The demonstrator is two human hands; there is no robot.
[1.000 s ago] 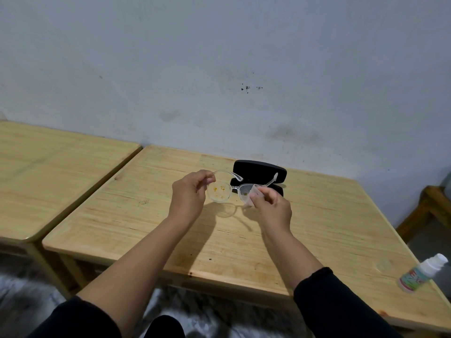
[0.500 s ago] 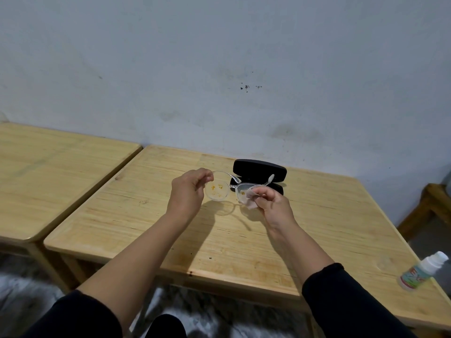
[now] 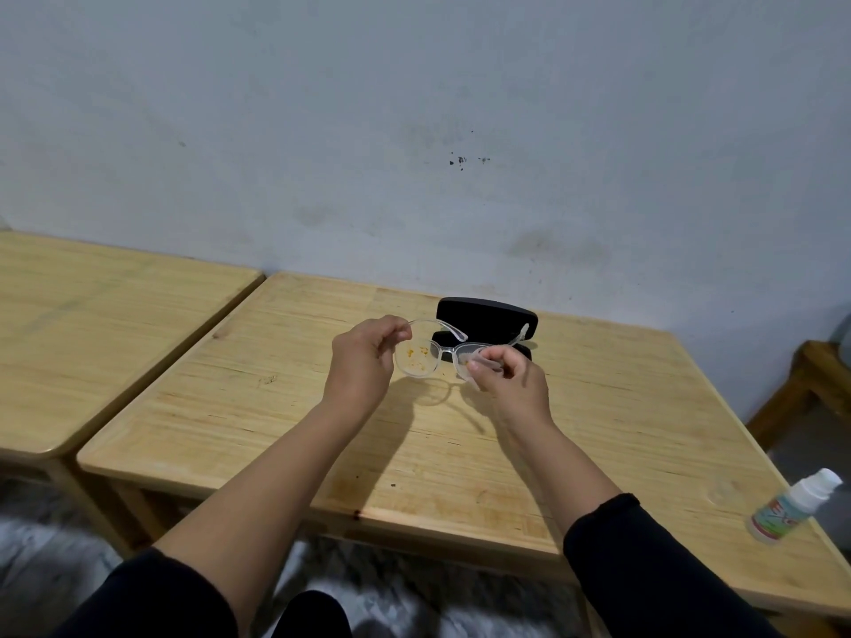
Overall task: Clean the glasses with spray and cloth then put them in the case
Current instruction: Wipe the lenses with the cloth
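Clear plastic round-lens glasses (image 3: 437,354) held above pale wooden table (image 3: 276,407) — left hand (image 3: 364,361) pinching 1 orange-flecked lens rim, right hand (image 3: 511,384) pressing thin translucent cloth (image 3: 474,366) on other lens; open black case (image 3: 488,315) just behind.

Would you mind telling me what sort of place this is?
Probably a plain indoor room: two bare wooden tables pushed together against a scuffed, painted wall, with another wooden piece at right.

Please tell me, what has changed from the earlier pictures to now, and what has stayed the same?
Very little changed. The right hand shifted slightly while rubbing the cloth on its lens. The left hand keeps hold of the glasses, whose other lens still has orange specks. Nothing was picked up or released. The open case and spray bottle stayed put on the table.
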